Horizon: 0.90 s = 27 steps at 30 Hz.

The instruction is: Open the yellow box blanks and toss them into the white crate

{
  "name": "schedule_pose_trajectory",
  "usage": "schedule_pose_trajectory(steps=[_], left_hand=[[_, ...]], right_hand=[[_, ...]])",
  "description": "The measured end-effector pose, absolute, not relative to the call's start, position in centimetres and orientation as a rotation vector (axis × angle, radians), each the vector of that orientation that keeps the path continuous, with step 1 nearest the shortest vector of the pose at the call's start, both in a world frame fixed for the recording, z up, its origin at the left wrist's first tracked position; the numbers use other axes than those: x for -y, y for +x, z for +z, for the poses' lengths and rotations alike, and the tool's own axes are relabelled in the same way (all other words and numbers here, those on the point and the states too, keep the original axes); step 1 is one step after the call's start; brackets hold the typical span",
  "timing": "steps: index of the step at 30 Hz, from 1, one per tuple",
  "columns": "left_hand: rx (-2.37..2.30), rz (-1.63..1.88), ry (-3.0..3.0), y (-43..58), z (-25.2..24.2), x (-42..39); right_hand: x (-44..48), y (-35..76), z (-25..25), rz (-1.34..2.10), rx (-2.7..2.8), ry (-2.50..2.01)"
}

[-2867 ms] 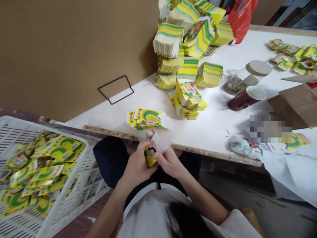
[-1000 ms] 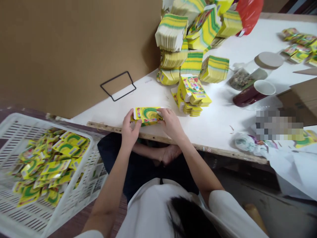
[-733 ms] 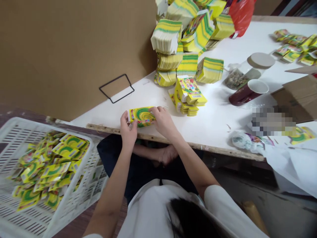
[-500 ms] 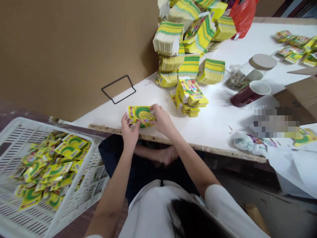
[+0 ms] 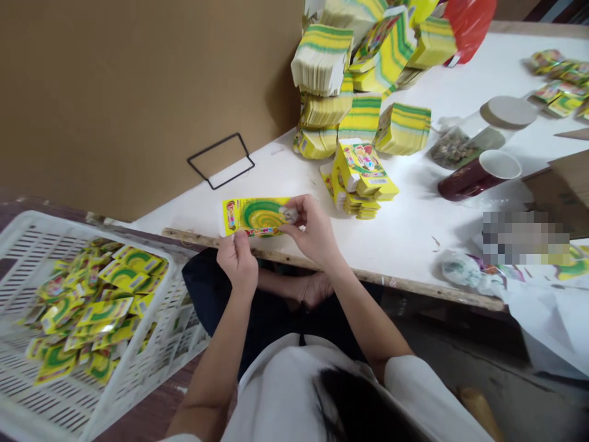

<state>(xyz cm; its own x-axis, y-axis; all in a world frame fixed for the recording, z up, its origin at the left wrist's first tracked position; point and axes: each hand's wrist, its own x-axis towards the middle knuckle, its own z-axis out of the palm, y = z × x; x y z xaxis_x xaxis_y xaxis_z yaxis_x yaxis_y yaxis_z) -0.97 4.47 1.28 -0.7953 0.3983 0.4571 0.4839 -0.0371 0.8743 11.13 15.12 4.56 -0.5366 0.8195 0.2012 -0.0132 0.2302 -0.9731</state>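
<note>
A small yellow printed carton (image 5: 257,215) with a green spiral lies flat-looking at the table's front edge, between my hands. My right hand (image 5: 315,230) is closed on its right end, thumb below and fingers above. Something greyish-white shows there by the fingertips, too small to make out. At the carton's lower left edge, my left hand (image 5: 238,263) is closed in a pinch with the thumb on top. Just beyond, to the right, stands a small pile of yellow cartons (image 5: 363,169), some with flaps open.
Bundled flat cartons (image 5: 322,58) are stacked at the back beside a large cardboard sheet (image 5: 151,86). A white basket (image 5: 151,242) of filled-looking yellow packets stands at left. To the right are a maroon mug (image 5: 464,181), a clear jar (image 5: 478,135) and a red bag (image 5: 469,27).
My left hand has moved down and closed at the carton's lower edge, uncovering its left end. The carton is flatter to view and slightly left. The whole view has shifted a little.
</note>
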Motion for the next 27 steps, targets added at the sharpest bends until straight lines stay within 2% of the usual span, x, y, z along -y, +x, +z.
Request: schedule_pose_trajectory(steps=[3, 5, 10, 15, 18, 23, 27], left_hand=[[2.099, -1.991, -0.942, -0.5, 1.4, -4.4], [2.061, -2.113, -0.930, 0.2, 2.0, -4.7], [1.815, -2.839, -1.077, 2.1, 4.0, -4.9], [1.795, -2.760, -1.125, 3.2, 3.1, -3.2], [1.761, -2.862, -1.126, 3.8, 2.8, -2.4], [1.796, -3.146, -1.147, 3.7, 6.0, -2.1], [1.567, -3.355, -1.216, 3.0, 8.8, -2.4]], right_hand=[[-14.7, 11.2, 5.2, 1.193, 1.765, -0.803], [-14.5, 11.5, 5.9, 1.164, 1.774, -0.769], [-12.6, 12.8, 7.6, 1.382, 1.885, -0.550], [-9.4, 14.0, 7.8, 1.505, 1.845, -0.593], [-8.7, 14.5, 7.5, 1.675, 1.787, -0.524], [-8.5, 14.8, 7.1, 1.775, 1.683, -0.460], [-7.4, 14.7, 7.1, 1.756, 1.652, -0.466]])
